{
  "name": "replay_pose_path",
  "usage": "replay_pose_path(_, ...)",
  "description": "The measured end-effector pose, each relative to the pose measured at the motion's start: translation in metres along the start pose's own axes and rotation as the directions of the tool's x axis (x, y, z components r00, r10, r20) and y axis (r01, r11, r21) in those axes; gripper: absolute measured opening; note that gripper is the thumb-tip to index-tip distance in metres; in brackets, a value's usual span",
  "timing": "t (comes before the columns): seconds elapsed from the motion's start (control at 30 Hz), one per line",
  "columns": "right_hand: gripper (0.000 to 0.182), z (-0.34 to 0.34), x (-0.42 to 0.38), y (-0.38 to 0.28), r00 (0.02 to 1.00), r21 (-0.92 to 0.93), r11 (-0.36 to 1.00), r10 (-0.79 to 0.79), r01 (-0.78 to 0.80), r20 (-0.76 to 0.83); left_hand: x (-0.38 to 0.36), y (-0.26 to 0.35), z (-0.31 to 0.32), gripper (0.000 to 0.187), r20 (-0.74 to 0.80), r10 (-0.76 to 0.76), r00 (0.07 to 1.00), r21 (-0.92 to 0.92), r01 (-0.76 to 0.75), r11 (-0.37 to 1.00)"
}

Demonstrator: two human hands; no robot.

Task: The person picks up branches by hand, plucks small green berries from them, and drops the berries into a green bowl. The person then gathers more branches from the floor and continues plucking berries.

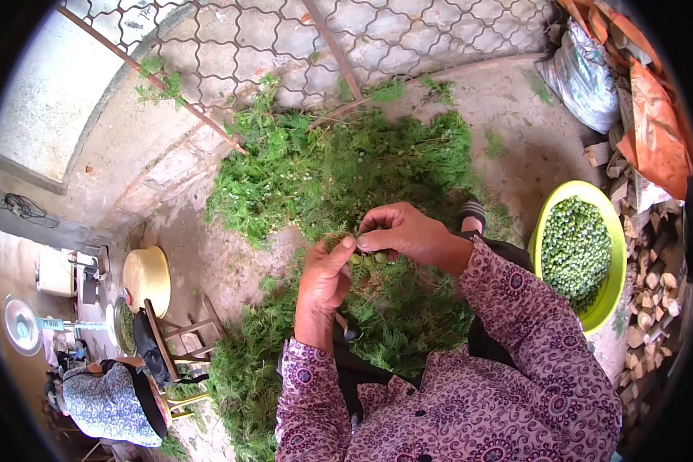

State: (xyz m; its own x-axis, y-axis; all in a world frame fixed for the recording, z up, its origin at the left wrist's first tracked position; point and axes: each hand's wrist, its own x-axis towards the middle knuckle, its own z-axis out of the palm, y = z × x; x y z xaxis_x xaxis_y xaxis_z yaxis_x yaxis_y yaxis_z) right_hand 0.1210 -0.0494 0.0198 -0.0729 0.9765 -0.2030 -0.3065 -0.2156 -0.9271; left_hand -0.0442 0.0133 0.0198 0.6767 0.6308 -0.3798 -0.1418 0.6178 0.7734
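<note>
My left hand (323,275) and my right hand (412,237) meet in front of my chest, thumbs and fingertips pinched together. Between them is a small green sprig (333,240) with feathery leaves, held by the left fingers. Round green berries (371,259) show just under my right fingers, which are closed on them; the exact grip is partly hidden. Below and beyond both hands, leafy green branches (285,181) lie heaped on the ground, some with small pale berries. To my right stands a yellow-green basin (548,231) filled with loose green berries (576,250).
Stacked firewood (648,308) lies beyond the basin, with a white sack (584,81) and orange sheeting (658,115) above. A wire mesh panel (285,46) crosses the far side. At left are another person (112,400), a wooden chair (189,331), a yellow tub (148,279) and a fan (23,325).
</note>
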Motion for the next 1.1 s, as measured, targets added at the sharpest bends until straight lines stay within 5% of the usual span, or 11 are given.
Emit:
replay_pose_path(0.13,0.016,0.001,0.0,0.003,1.0,0.055,0.998,-0.001,0.002,-0.004,0.003,-0.012,-0.001,0.023,-0.068,0.054,0.996,-0.013,-0.055,0.998)
replay_pose_path(0.2,0.013,-0.003,0.002,0.009,0.999,0.485,0.873,0.036,-0.048,0.033,0.002,-0.01,0.004,0.022,-0.054,0.076,0.996,-0.121,-0.083,0.989)
replay_pose_path(0.3,0.01,-0.006,0.005,0.015,0.997,0.547,0.837,-0.034,-0.005,0.062,0.003,-0.007,0.006,0.021,-0.026,0.074,0.997,-0.208,-0.078,0.975)
replay_pose_path(0.53,0.019,0.001,-0.003,-0.002,1.0,0.435,0.9,0.026,-0.02,-0.009,0.009,-0.008,0.004,0.011,-0.137,0.194,0.971,-0.158,-0.214,0.964)
replay_pose_path(0.6,0.025,0.0,-0.002,0.001,0.998,0.112,0.992,-0.054,0.057,-0.028,0.008,-0.013,0.003,0.009,-0.161,0.231,0.96,-0.054,-0.242,0.969)
replay_pose_path(0.73,0.024,0.002,-0.002,-0.001,0.997,0.052,0.996,-0.068,0.07,-0.043,0.009,-0.015,0.001,0.009,-0.198,0.214,0.957,-0.048,-0.227,0.973)
replay_pose_path(0.93,0.018,0.002,-0.002,0.002,0.999,0.163,0.986,-0.035,0.041,-0.039,0.011,-0.019,-0.004,0.012,-0.128,0.185,0.974,-0.159,-0.204,0.966)
replay_pose_path(1.1,0.01,-0.001,0.003,0.013,0.992,0.567,0.824,-0.08,0.008,0.102,0.006,-0.015,0.004,0.028,-0.008,0.178,0.984,-0.167,-0.176,0.97)
